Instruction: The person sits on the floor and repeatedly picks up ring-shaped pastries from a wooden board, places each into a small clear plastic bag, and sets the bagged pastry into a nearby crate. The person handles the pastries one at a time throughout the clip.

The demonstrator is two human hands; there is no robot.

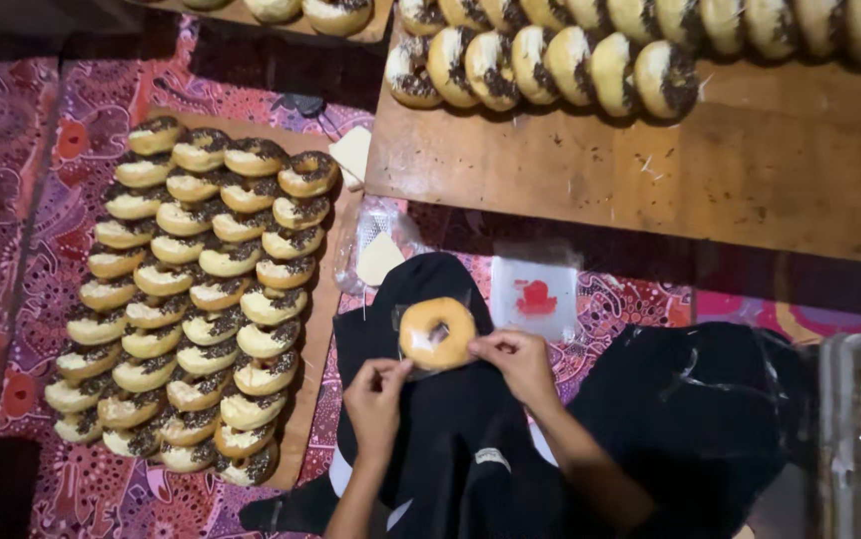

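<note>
Both hands (450,379) pinch a bagged plain donut (437,332).

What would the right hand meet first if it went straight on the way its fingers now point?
The right hand points left, its fingers already at the bagged doughnut; going on, it would probably meet the left hand next, though depth is unclear.

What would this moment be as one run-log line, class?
left hand: pinching clear bag | right hand: pinching bag | doughnut: plain, inside bag, over lap | board: rows of sprinkled doughnuts
</note>
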